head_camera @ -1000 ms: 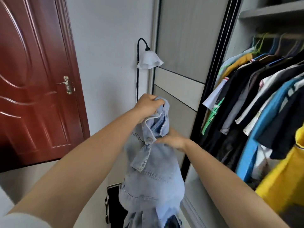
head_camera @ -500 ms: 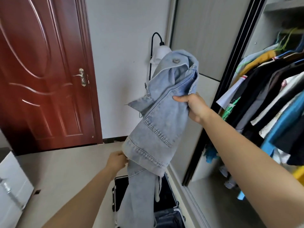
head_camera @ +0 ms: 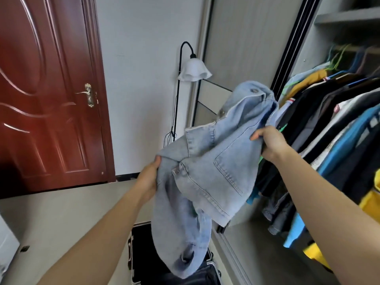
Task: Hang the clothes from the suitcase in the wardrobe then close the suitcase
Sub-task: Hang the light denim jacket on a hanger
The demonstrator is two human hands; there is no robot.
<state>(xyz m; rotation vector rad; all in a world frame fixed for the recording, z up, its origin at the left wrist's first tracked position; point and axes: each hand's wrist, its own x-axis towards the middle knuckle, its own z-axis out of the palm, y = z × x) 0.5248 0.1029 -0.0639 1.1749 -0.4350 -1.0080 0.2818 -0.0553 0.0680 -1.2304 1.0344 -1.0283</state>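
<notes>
A light blue denim jacket (head_camera: 213,161) hangs in the air in front of me, bunched and partly folded. My right hand (head_camera: 270,141) grips it near the collar, close to the wardrobe opening. My left hand (head_camera: 149,178) holds its left edge lower down. Below the jacket lies the open black suitcase (head_camera: 139,249) on the floor, with dark clothing inside; much of it is hidden by the jacket. The wardrobe (head_camera: 349,23) stands open on the right, full of hanging clothes (head_camera: 333,124) on coloured hangers.
A floor lamp (head_camera: 193,70) with a white shade stands against the wall beside the wardrobe's sliding door (head_camera: 246,48). A closed red-brown door (head_camera: 47,95) is on the left. A white object (head_camera: 6,247) sits at the lower left edge.
My left hand has risen and now grips the jacket's left edge. My right hand has lowered and shifted right with the jacket, towards the wardrobe. The jacket is spread wider between both hands.
</notes>
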